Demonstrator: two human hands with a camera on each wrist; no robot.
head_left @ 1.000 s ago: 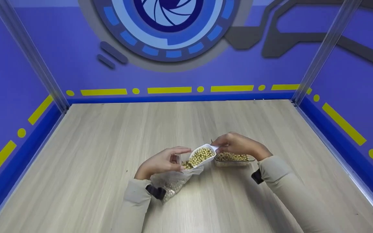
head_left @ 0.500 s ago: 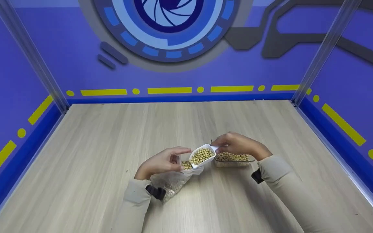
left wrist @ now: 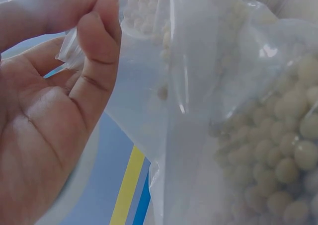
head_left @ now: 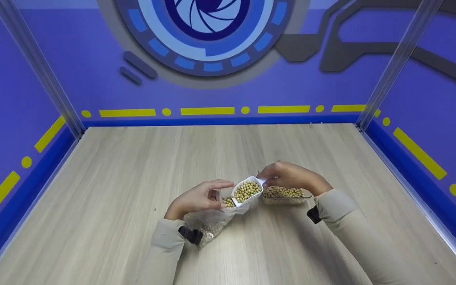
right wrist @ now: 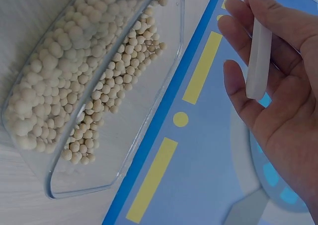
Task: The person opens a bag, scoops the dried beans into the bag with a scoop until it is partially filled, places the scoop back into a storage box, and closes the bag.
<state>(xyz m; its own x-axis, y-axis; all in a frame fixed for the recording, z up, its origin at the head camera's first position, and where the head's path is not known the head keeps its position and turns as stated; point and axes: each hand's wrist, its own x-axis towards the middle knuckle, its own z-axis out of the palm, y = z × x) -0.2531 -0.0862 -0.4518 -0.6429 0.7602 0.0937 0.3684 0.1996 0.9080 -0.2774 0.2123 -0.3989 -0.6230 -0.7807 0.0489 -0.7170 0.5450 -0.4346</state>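
Note:
My right hand (head_left: 287,175) grips the handle (right wrist: 259,61) of a white scoop (head_left: 253,200) heaped with pale yellow soybeans (head_left: 247,190). The scoop's lip tilts down over the mouth of a clear plastic bag (head_left: 212,221). Thumb and fingers of my left hand (head_left: 194,199) pinch the bag's edge, seen close in the left wrist view as a thumb (left wrist: 97,51) pressing the film. More soybeans (left wrist: 285,155) fill the bag's lower part, and some show at its mouth below the scoop.
A clear rectangular container (head_left: 285,200) partly filled with soybeans (right wrist: 74,66) stands on the wooden table (head_left: 141,158), just under and right of my right hand. Blue-purple panels (head_left: 228,95) with yellow marks wall the table at the back and sides.
The beans at the scoop's front lip have drawn back a little, and slightly fewer lie between scoop and bag mouth. Both hands have stayed nearly still.

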